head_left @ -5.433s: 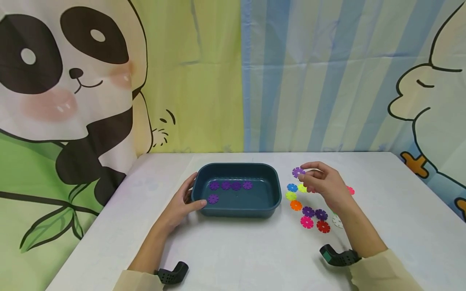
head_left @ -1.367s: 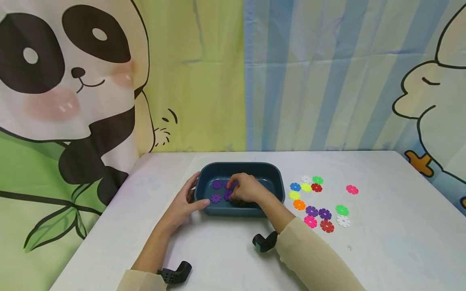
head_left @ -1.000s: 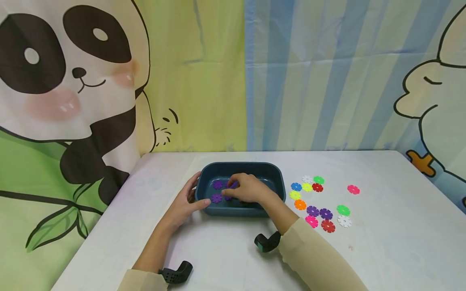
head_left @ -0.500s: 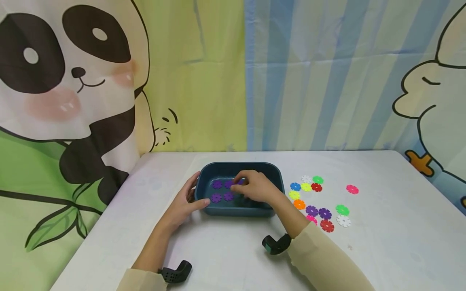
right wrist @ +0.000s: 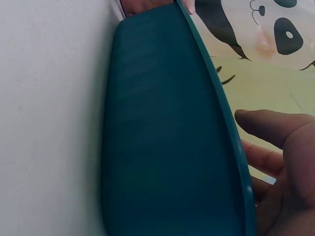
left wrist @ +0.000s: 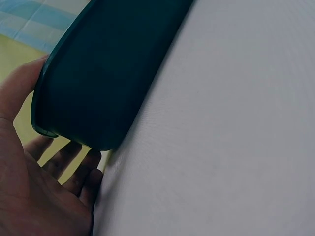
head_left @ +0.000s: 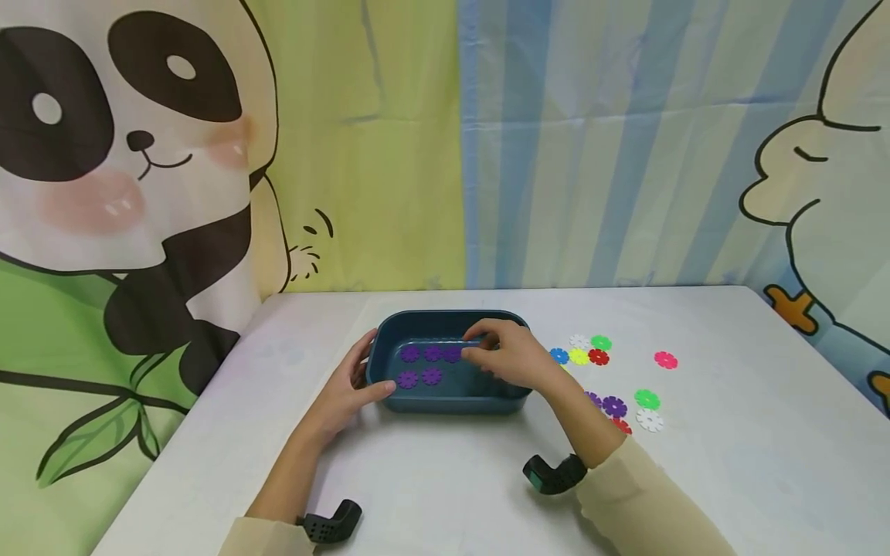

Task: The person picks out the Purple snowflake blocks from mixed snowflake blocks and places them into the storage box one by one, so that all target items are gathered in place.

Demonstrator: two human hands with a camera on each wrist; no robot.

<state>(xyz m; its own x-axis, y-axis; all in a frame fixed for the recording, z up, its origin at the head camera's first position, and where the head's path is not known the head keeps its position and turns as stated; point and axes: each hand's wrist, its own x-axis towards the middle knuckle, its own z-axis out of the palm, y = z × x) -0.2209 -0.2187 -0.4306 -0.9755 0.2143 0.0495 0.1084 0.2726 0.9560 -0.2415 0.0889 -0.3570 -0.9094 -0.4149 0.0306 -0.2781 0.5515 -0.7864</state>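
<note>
A dark teal plastic basin (head_left: 452, 405) stands on the table. Purple snowflake discs lie flat inside in two rows; a back-row disc (head_left: 433, 353) and a front-row disc (head_left: 432, 376) show plainly. My left hand (head_left: 344, 394) grips the basin's left end, thumb over the rim and fingers against the outside, as the left wrist view shows on the basin (left wrist: 108, 64). Over the basin's right part hovers my right hand (head_left: 511, 355), thumb and forefinger apart, nothing visible between them. It hides part of the basin floor. In the right wrist view, its fingers (right wrist: 268, 123) are beyond the rim.
Right of the basin lie loose snowflake discs: blue (head_left: 559, 356), yellow (head_left: 579, 356), red (head_left: 599, 357), purple (head_left: 615, 407), green (head_left: 647, 399), white (head_left: 650, 421) and pink (head_left: 665, 361). My right forearm covers some. A printed curtain (head_left: 389, 154) hangs behind the table.
Earlier my right hand held a purple disc above the table at right. That disc now lies in the front row; the hand has let go and drawn back rightward. My left hand stays put.
</note>
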